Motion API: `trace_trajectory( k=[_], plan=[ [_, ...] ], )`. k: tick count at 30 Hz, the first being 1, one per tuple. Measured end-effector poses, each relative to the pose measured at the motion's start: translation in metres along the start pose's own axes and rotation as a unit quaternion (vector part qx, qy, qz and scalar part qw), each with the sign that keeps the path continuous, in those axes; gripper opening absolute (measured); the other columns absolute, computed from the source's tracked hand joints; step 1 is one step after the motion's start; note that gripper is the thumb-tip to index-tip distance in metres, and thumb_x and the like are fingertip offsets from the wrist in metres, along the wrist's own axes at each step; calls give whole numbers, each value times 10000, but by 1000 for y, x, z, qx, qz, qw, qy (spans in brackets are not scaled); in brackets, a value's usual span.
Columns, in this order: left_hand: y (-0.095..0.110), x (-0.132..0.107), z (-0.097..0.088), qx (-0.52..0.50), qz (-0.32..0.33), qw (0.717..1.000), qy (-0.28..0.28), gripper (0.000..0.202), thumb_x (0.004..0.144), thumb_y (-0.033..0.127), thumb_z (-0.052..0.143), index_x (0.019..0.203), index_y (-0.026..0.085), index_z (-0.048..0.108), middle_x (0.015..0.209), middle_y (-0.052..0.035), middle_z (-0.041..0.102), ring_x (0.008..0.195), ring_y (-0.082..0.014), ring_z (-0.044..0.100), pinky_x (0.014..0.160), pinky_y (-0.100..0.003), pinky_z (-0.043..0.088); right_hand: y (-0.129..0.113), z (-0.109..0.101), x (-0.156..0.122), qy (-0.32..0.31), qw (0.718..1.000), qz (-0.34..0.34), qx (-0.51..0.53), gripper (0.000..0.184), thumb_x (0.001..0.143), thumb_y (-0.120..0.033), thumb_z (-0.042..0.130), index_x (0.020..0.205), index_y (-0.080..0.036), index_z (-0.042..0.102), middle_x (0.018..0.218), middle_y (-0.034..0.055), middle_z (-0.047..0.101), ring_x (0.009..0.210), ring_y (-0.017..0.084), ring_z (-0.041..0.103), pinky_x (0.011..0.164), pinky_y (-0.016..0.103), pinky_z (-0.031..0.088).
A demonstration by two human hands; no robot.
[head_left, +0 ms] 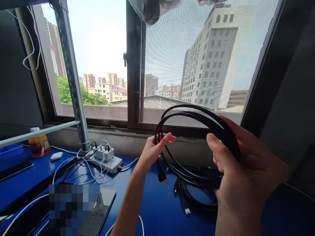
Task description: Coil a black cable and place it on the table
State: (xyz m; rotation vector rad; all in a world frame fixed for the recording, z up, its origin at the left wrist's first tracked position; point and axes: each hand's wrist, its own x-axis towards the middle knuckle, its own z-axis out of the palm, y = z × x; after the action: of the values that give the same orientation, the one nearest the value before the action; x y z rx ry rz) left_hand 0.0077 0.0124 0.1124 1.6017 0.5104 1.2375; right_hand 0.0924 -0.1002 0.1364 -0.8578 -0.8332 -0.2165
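Blue desk (152, 209) under a window. Coiled black cable (197, 119) is raised above the desk, its loops spanning both hands. Left hand (155, 149) grips the coil's left bend with fingers curled. Right hand (242, 173) closes around the coil's right side. Left of the cable: white power strip (107, 160) with chargers, a smartphone (99, 209), an orange jar (39, 144).

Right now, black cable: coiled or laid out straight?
Coiled. The black cable arcs in loops between the left hand and right hand, more loops piled on the blue table; one plug dangles.
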Motion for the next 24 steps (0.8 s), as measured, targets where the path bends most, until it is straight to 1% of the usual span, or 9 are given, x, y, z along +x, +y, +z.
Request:
trace_trajectory(
  k=[2, 3, 5, 7, 10, 14, 18, 21, 24],
  plan=[
    [2, 0, -3, -51, -1, 999, -10, 519, 750, 590, 603, 414, 217, 473, 500, -7, 586, 714, -185, 663, 844, -320, 480, 7, 1, 3, -26, 1000, 5, 7, 246, 720, -327, 703, 932, -205, 724, 510, -48, 479, 425, 50, 376, 420, 187, 328],
    [3, 0, -6, -75, -10, 997, -6, 583, 739, 608, 605, 357, 237, 367, 391, 18, 475, 610, -170, 640, 810, -319, 490, 11, 1, 5, -47, 999, 14, -2, 264, 722, -345, 689, 938, -196, 720, 514, -44, 481, 427, 56, 390, 418, 190, 331],
    [5, 1, -15, -103, -34, 994, 27, 630, 730, 586, 629, 326, 255, 277, 295, 67, 275, 397, -119, 509, 704, -311, 496, 22, 0, 11, -108, 992, 48, -53, 350, 705, -400, 672, 976, -182, 716, 541, -32, 509, 446, 70, 435, 424, 192, 350],
    [8, 1, -25, -98, -48, 990, 91, 630, 762, 521, 629, 315, 255, 273, 283, 88, 204, 282, -67, 307, 590, -301, 464, 33, -1, 16, -189, 970, 90, -123, 467, 671, -457, 670, 1044, -178, 704, 578, -23, 550, 477, 83, 482, 457, 199, 385],
    [15, -2, -34, -55, -38, 984, 164, 623, 803, 465, 615, 318, 254, 286, 290, 84, 212, 280, -52, 165, 485, -303, 393, 42, 0, 19, -253, 942, 120, -185, 541, 657, -500, 651, 1096, -185, 683, 613, -18, 590, 541, 103, 546, 547, 219, 437],
    [25, -10, -28, -14, 12, 981, 194, 604, 775, 437, 650, 316, 253, 303, 304, 72, 233, 305, -64, 173, 433, -301, 352, 41, 9, 13, -230, 954, 97, -168, 486, 681, -505, 616, 1024, -167, 682, 653, -3, 616, 543, 104, 570, 557, 215, 459],
    [22, -9, -17, -45, -1, 983, 178, 594, 754, 489, 644, 338, 258, 288, 316, 78, 211, 315, -66, 168, 409, -287, 345, 37, 18, 9, -266, 946, 163, -83, 528, 699, -564, 584, 993, -135, 677, 464, -51, 468, 320, 55, 344, 326, 171, 269],
    [10, -2, -14, -63, -52, 987, 141, 598, 767, 546, 620, 363, 249, 295, 333, 83, 209, 318, -58, 163, 417, -277, 350, 38, 19, 11, -251, 942, 221, -26, 558, 636, -573, 642, 952, -116, 689, 411, -86, 332, 313, 32, 254, 291, 152, 164],
    [-2, 4, -12, -70, -89, 986, 120, 562, 784, 558, 596, 402, 246, 327, 350, 87, 235, 314, -58, 176, 414, -270, 344, 36, 17, 13, -252, 932, 262, 18, 636, 610, -575, 689, 1058, -124, 689, 433, -90, 348, 320, 14, 202, 286, 144, 127]
  ],
)
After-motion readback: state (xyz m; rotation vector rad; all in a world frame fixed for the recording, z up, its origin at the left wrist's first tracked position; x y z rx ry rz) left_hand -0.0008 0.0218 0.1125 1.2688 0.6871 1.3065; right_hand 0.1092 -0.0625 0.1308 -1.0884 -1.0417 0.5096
